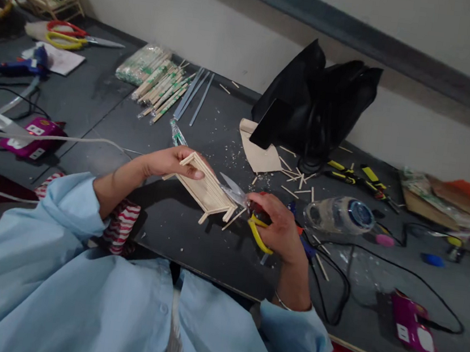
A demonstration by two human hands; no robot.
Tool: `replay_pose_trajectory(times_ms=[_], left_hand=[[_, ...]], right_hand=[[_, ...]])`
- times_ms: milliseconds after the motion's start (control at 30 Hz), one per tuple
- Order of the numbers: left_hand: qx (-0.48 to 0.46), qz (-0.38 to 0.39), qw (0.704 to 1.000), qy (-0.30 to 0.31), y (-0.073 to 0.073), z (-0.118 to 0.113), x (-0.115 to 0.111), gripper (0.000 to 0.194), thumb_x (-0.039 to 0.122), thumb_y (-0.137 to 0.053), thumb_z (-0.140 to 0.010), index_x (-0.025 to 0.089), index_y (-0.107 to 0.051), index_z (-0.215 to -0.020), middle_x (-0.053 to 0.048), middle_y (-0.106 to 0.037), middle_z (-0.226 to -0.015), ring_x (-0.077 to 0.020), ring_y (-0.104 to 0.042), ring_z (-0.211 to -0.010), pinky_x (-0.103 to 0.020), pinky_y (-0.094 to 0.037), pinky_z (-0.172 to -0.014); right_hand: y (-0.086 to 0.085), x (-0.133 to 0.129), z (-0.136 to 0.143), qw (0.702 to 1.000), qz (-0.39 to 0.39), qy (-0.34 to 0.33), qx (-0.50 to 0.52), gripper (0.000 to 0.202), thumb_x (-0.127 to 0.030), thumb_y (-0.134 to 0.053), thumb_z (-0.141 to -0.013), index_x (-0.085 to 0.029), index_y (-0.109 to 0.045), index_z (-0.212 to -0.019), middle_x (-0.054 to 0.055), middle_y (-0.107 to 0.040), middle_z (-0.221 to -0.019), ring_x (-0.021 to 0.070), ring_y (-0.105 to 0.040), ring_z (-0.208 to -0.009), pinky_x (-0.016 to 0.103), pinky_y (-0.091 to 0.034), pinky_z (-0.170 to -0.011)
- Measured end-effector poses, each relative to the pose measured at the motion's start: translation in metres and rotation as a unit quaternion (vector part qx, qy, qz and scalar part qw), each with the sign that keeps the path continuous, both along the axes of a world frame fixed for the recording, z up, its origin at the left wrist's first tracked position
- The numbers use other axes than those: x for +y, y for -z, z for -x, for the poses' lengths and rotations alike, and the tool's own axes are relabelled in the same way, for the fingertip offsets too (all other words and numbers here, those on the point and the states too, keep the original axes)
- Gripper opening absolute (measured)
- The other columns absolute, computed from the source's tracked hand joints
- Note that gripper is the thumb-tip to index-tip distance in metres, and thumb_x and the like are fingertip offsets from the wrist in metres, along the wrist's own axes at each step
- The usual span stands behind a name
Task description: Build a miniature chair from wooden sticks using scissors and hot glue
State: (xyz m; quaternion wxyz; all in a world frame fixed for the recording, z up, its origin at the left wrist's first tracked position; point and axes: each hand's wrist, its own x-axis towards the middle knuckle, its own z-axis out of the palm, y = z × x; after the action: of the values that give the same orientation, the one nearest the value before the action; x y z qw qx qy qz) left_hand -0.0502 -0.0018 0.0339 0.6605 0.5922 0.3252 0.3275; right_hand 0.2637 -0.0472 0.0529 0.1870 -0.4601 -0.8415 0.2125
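A small frame of thin wooden sticks (203, 189), with short legs jutting from its corners, is held up above the dark table. My left hand (176, 162) grips its upper left end, thumb lying across the sticks. In my right hand (274, 221) are scissors (259, 233) with yellow and red handles. Their blades look parted and lie close to the right end of the stick frame. A loose thin stick (233, 220) slants just below the blades; whether it is attached to the frame I cannot tell.
Packs of wooden sticks (160, 84) lie at the back, near grey strips (193, 94). A black bag (317, 100) leans on the wall. Rightward are a clear jar (339, 213), pliers (371, 181) and a purple power box (414, 323) with cables. A glue gun (23, 65) lies left.
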Motion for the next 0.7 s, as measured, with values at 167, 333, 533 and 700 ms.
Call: replay_pose_trajectory(times_ms=[167,333,533,700], left_hand=[[0.004,0.033,0.999,0.015,-0.004,-0.004,-0.001,0.032,0.033,-0.088,-0.061,0.014,-0.08,-0.086,-0.009,-0.077,-0.08,-0.0177,-0.07,-0.073,-0.026,-0.055,-0.074],[0.015,0.039,0.999,0.008,-0.003,-0.005,0.0,0.029,0.028,-0.088,-0.06,0.014,-0.081,-0.084,-0.009,-0.076,-0.078,-0.0199,-0.071,-0.073,-0.029,-0.056,-0.074],[0.012,0.021,1.0,0.007,0.003,-0.004,0.002,0.029,0.029,-0.089,-0.059,0.016,-0.081,-0.084,-0.008,-0.078,-0.082,-0.0171,-0.07,-0.073,-0.026,-0.056,-0.073],[0.021,0.008,1.0,0.011,0.004,-0.004,0.002,0.027,0.027,-0.087,-0.06,0.018,-0.081,-0.085,-0.008,-0.078,-0.086,-0.0171,-0.07,-0.075,-0.025,-0.055,-0.072]], right_hand=[[0.003,-0.002,0.002,0.999,0.01,-0.024,-0.027,0.034,-0.027,-0.06,-0.081,-0.026,-0.067,-0.115,0.006,-0.071,-0.099,0.0215,-0.064,-0.089,0.033,-0.051,-0.082],[0.007,-0.001,0.001,0.999,0.0,-0.029,-0.037,0.036,-0.023,-0.059,-0.08,-0.026,-0.067,-0.115,0.005,-0.071,-0.096,0.0202,-0.065,-0.088,0.031,-0.05,-0.081],[0.012,0.0,-0.002,0.998,-0.018,-0.039,-0.044,0.034,-0.024,-0.058,-0.081,-0.025,-0.069,-0.114,0.005,-0.071,-0.091,0.0189,-0.064,-0.081,0.029,-0.049,-0.076],[0.012,-0.001,-0.002,0.997,-0.029,-0.035,-0.06,0.034,-0.022,-0.057,-0.081,-0.026,-0.07,-0.113,0.005,-0.072,-0.091,0.0189,-0.065,-0.081,0.029,-0.049,-0.075]])
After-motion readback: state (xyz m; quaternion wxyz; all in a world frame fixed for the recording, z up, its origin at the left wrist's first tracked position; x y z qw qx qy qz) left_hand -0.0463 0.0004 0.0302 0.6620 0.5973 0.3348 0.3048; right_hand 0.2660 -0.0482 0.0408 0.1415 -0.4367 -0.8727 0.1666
